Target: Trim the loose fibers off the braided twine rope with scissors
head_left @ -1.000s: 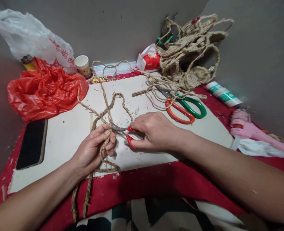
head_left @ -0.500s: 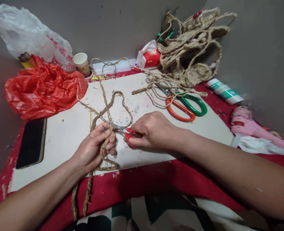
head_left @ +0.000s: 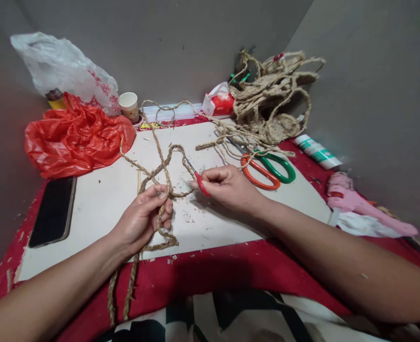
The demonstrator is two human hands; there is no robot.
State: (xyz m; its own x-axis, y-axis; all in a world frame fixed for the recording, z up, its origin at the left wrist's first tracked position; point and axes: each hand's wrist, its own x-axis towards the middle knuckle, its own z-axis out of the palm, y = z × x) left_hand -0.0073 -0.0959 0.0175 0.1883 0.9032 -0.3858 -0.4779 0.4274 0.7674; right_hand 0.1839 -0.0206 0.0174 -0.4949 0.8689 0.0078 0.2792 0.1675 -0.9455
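My left hand (head_left: 149, 209) pinches a braided straw rope (head_left: 160, 221) between thumb and fingers, above the front of the white board (head_left: 224, 232). From the pinch the rope loops over the board, and two ends hang past its front edge. My right hand (head_left: 224, 186) is closed round the red handles of small scissors (head_left: 201, 183). Their blades point up and left, beside the rope's upper loop and apart from the pinched spot. Whether the blades are fully together I cannot tell.
Larger scissors (head_left: 263, 172) with orange and green handles lie right of my right hand. Behind are a straw rope bundle (head_left: 266, 95), tissue pack (head_left: 219, 102) and paper cup (head_left: 128, 105). A red bag (head_left: 78, 140) and phone (head_left: 53, 211) lie left, a pink glue gun (head_left: 359, 202) right.
My right hand has drawn the small scissors away from the rope at my left hand, and their blades now point more upward. My left hand keeps its pinch. The head view has shifted slightly.
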